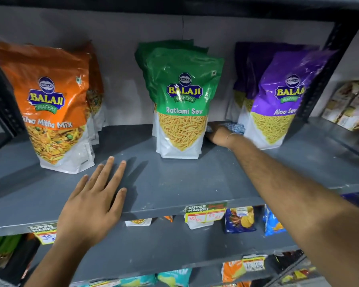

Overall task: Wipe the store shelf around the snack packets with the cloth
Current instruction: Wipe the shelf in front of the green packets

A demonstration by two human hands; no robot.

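Three rows of snack packets stand on the grey shelf (174, 183): orange packets (50, 104) at the left, green packets (182, 100) in the middle, purple packets (278, 96) at the right. My right hand (220, 136) reaches deep between the green and purple rows and presses a blue checked cloth (235, 127) onto the shelf near the back. The green packet hides its fingers. My left hand (93, 201) lies flat on the shelf's front edge with fingers spread, holding nothing.
Price tags (205, 213) hang on the shelf's front lip. Lower shelves hold more snack bags (239, 219). A black perforated upright (327, 69) stands at the right, another at the left. Boxes (350, 104) sit on the neighbouring shelf.
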